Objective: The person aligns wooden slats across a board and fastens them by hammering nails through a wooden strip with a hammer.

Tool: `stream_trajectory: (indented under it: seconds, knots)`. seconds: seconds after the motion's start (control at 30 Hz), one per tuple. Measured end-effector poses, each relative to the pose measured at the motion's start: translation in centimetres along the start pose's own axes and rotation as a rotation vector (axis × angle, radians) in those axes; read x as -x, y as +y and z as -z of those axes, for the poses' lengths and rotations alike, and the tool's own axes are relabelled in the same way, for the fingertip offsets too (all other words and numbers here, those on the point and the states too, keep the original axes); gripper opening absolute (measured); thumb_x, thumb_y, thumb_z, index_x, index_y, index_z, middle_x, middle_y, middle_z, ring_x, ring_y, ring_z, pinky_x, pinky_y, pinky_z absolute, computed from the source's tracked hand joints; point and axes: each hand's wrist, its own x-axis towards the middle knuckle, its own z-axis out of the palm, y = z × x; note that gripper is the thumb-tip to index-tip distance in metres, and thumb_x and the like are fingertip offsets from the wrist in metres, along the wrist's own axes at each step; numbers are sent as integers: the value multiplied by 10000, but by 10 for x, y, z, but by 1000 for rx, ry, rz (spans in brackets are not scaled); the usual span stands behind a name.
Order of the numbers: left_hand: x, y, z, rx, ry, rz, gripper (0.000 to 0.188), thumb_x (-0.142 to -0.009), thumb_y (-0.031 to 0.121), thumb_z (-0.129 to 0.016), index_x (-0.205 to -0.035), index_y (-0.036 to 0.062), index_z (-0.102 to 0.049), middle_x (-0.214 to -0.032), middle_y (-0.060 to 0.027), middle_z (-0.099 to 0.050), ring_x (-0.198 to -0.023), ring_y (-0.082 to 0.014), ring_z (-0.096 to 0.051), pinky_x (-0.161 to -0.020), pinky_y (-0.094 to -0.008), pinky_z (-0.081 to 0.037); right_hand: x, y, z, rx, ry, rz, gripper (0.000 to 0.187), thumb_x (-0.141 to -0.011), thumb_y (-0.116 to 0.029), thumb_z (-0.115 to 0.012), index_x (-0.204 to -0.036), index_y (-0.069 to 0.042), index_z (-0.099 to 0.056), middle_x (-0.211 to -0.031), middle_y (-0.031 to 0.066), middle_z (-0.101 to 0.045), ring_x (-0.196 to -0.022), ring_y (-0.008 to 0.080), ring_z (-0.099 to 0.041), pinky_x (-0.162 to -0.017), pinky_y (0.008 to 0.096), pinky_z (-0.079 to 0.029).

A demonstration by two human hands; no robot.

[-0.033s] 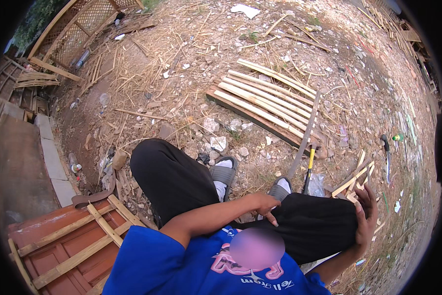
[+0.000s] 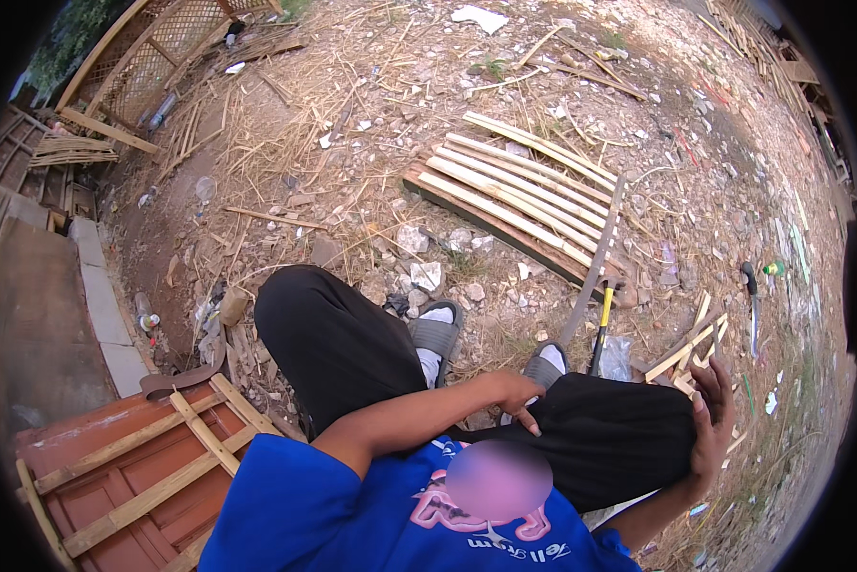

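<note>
My left hand [image 2: 514, 396] rests on the inner side of my right thigh, thumb apart from the fingers, holding nothing; its far fingertips are partly hidden. Curved and spread against the outside of my bent right knee [image 2: 629, 419] is my right hand [image 2: 712, 415], also holding nothing. Beyond my feet, several pale wooden slats [image 2: 524, 195] lie side by side across a thick beam [image 2: 490, 221]. A long flat grey-brown strip [image 2: 597, 253] lies over their right ends. A hammer [image 2: 604, 319] with a yellow and black handle is near my right foot.
Short wood pieces [image 2: 693, 340] are heaped past my right knee. A black-handled blade [image 2: 753, 296] and a green bottle [image 2: 774, 269] lie farther right. Left of me is a red panelled door [image 2: 114, 453] with wooden strips on it. Stones and straw litter the ground; a lattice panel [image 2: 142, 71] stands back left.
</note>
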Motion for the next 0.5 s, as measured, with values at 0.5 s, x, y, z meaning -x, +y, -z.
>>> stream_trajectory:
  seconds: [0.5]
  knots:
    - [-21, -90, -4, -89, 148, 198, 522, -857, 470, -670, -1239, 125, -582, -1186, -148, -660, -1102, -350, -633, -888, -473, -524, -49, 260, -116, -680, 397, -520, 558, -920, -360, -625, -1351, -23, -515, -1153, 144, -650, -1099, 261, -620, -1011, 383, -446]
